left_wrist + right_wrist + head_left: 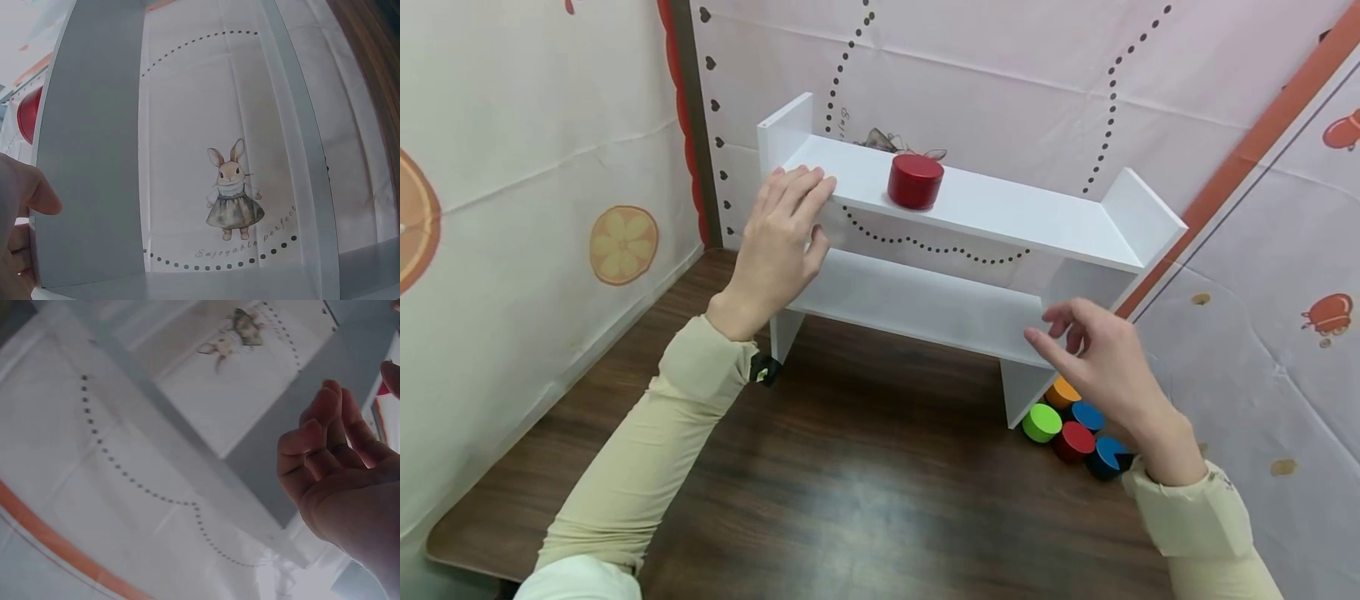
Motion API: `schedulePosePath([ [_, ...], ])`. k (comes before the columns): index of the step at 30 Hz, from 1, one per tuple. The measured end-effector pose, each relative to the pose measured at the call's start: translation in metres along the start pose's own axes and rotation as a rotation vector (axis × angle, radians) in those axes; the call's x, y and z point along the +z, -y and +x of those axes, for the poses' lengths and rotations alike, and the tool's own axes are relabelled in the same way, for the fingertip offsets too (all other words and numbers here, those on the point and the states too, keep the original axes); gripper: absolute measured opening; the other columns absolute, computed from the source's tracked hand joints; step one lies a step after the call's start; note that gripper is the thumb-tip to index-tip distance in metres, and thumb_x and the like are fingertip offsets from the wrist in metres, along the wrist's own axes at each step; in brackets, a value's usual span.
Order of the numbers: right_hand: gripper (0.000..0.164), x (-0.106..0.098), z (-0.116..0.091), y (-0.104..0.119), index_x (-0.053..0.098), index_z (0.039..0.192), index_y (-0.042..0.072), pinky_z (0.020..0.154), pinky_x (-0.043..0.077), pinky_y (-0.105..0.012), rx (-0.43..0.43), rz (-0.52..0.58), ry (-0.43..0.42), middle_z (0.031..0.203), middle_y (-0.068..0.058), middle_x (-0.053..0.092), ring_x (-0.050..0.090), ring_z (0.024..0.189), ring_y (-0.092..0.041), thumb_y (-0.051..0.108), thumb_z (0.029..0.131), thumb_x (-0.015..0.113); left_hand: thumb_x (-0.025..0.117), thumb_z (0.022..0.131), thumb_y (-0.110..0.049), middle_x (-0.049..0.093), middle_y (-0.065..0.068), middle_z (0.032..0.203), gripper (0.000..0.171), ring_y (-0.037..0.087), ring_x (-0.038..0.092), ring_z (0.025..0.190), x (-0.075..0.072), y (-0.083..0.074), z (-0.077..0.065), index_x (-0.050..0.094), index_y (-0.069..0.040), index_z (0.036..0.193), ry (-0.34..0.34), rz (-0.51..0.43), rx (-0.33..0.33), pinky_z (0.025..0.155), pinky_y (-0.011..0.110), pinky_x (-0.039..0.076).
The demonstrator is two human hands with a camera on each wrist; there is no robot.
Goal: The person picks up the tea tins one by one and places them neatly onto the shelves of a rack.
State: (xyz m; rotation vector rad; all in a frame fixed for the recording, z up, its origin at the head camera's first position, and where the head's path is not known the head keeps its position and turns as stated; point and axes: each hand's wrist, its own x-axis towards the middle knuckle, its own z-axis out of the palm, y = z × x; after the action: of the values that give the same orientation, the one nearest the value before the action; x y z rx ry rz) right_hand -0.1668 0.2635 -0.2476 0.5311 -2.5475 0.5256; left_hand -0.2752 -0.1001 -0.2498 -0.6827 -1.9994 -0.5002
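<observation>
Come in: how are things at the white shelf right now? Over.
Left hand at front edge of upper shelf. Right hand empty, near lower shelf. Red container standing on upper shelf. No obstruction visible.

Head cam's looking forward and down from above, sitting far enough back that it's fitting in the whole white shelf [917, 304]. Both wrist cams are sitting way closer, facing the shelf's underside [94, 137] and backdrop; left's lying sideways, right's tilting diagonally, and both are catching the bunny print [232, 194].
</observation>
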Motion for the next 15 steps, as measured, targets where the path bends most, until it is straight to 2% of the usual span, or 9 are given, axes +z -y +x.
schedulePosePath([
  [5, 0.025, 0.017, -0.021, -0.026, 0.061, 0.095, 0.010, 0.052, 0.046, -0.021, 0.070, -0.031, 0.114, 0.077, 0.000, 0.059, 0.050, 0.063, -0.013, 0.030, 0.082, 0.067, 0.054, 0.077, 0.004, 0.051, 0.015, 0.130, 0.051, 0.029, 0.038, 0.127, 0.000, 0.002, -0.001, 0.052, -0.002, 0.127, -0.003, -0.005, 0.001, 0.115, 0.036, 0.014],
  [8, 0.029, 0.025, -0.033, -0.041, 0.062, 0.095, 0.008, 0.051, 0.045, -0.025, 0.136, -0.074, 0.217, 0.076, -0.001, 0.060, 0.051, 0.063, -0.013, 0.034, 0.084, 0.065, 0.053, 0.078, 0.003, 0.051, 0.015, 0.131, 0.050, 0.029, 0.037, 0.128, 0.000, 0.002, -0.001, 0.052, -0.003, 0.128, -0.002, -0.009, 0.004, 0.115, 0.036, 0.013],
  [12, 0.038, 0.035, -0.044, -0.061, 0.062, 0.102, 0.004, 0.054, 0.046, -0.030, 0.214, -0.112, 0.355, 0.081, -0.004, 0.062, 0.056, 0.069, -0.016, 0.038, 0.083, 0.065, 0.051, 0.079, 0.002, 0.050, 0.014, 0.131, 0.049, 0.028, 0.037, 0.128, 0.000, 0.002, 0.000, 0.052, -0.003, 0.128, -0.004, -0.013, 0.003, 0.115, 0.036, 0.013],
  [15, 0.046, 0.046, -0.052, -0.079, 0.061, 0.108, 0.001, 0.061, 0.050, -0.039, 0.236, -0.128, 0.412, 0.090, -0.010, 0.064, 0.060, 0.079, -0.025, 0.037, 0.079, 0.068, 0.051, 0.079, 0.002, 0.051, 0.014, 0.131, 0.049, 0.028, 0.037, 0.128, 0.001, 0.002, 0.000, 0.052, -0.003, 0.128, -0.006, -0.014, -0.002, 0.115, 0.036, 0.013],
])
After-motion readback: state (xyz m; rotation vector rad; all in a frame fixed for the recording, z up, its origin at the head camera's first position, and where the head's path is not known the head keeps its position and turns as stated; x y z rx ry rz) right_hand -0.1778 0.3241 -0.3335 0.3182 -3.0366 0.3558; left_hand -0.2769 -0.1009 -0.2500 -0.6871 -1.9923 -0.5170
